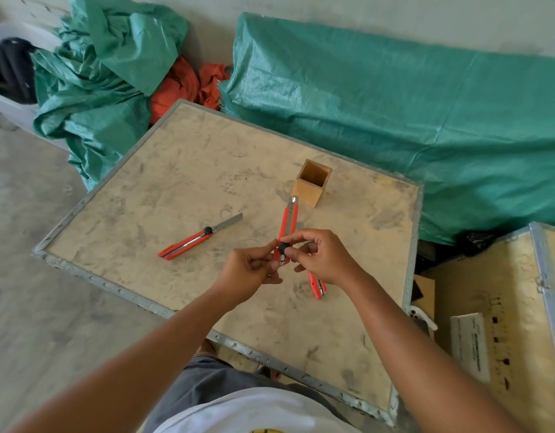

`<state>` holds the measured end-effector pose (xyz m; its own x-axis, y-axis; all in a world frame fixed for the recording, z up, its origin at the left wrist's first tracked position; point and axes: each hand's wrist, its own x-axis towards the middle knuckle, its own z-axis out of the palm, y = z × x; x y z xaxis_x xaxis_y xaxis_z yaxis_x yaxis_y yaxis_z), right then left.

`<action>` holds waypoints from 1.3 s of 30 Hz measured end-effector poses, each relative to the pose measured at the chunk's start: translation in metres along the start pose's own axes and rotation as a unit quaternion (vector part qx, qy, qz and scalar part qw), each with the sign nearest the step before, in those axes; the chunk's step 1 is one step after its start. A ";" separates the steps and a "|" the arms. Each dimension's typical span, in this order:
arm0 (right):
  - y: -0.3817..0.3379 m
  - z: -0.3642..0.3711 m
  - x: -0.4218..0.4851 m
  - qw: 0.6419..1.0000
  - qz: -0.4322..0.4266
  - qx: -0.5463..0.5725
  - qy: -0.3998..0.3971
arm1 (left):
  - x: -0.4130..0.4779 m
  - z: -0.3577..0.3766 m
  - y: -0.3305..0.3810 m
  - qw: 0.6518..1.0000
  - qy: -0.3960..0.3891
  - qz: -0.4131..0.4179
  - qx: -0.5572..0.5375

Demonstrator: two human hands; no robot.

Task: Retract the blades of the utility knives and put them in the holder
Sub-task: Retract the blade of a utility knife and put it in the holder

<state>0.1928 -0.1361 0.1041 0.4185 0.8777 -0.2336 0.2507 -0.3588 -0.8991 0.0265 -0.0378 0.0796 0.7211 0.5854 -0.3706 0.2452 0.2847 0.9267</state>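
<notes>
Held knife: a red plastic utility knife with black slider knob was raised above the board, its metal tip pointing away from the person, only a short blade stub showing.
Left hand: fingers were pinched together on the knife's lower end.
Right hand: thumb and forefinger were closed on the black knob.
Second knife: red, lay well left of the left fingers, long blade fully extended.
Third knife: red, lay beneath the right hand, mostly hidden; blade state could not be told.
Holder: a square open-topped wooden box stood upright just beyond the held knife's tip, nothing visible inside.
Work surface: a plywood board with metal-strip edging; bare room lay left and beyond the fingers.
Writing: a white label on the neighbouring crate was too blurred to read.
</notes>
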 end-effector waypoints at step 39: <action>0.007 -0.094 0.138 0.948 0.012 0.000 0.319 | 0.185 0.010 0.078 0.954 0.061 0.114 0.270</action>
<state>0.3343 -0.0479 0.1004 0.8667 0.4985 0.0168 0.2345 -0.3775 -0.8958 0.1861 0.0850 0.0842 0.7228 0.6786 -0.1306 0.4132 -0.2730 0.8687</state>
